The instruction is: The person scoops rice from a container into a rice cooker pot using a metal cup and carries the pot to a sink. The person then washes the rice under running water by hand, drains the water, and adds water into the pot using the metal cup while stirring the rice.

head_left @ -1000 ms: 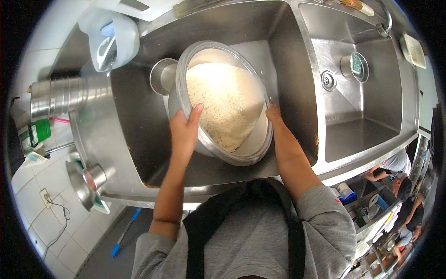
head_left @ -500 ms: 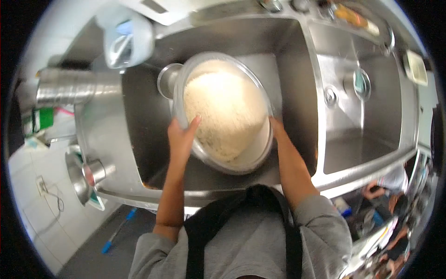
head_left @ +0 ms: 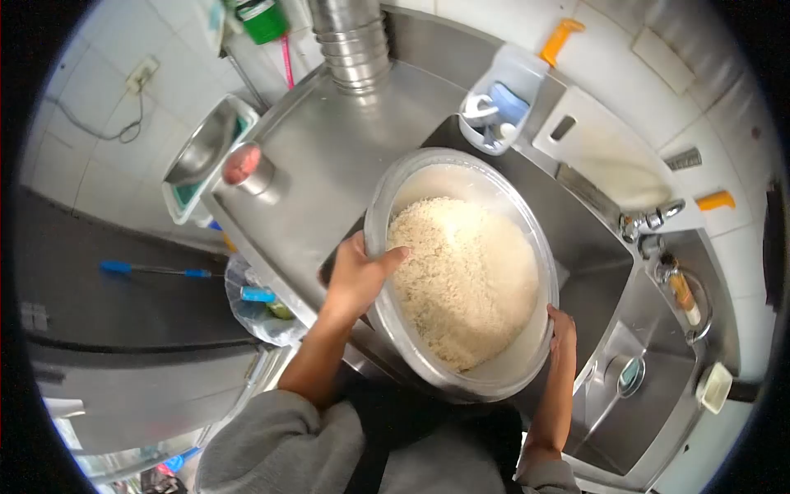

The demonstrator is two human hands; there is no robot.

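Observation:
A big round basin [head_left: 381, 329] holds a heap of pale, grainy rice [head_left: 461, 272], piled toward its lower left side. My left hand [head_left: 360, 278] grips the left rim, thumb over the edge and fingers outside. On the lower right, my right hand [head_left: 562, 329] clasps the rim, its fingers partly hidden behind the wall. Held up and slightly tilted, the basin hangs over the left part of the large sink [head_left: 588, 222] and the counter's edge.
Left of the basin is a steel counter [head_left: 321, 140] with stacked metal containers [head_left: 350, 41] and a metal cup [head_left: 248, 169]. A plastic caddy [head_left: 502, 103], a white board [head_left: 613, 148] and a faucet [head_left: 654, 218] line the back. A second sink [head_left: 658, 395] lies right; a lined bin [head_left: 263, 300] stands left.
The view has turned left toward the counter and wall. Both hands have carried the basin of rice leftward, from over the large sink toward the counter, keeping hold of its rim.

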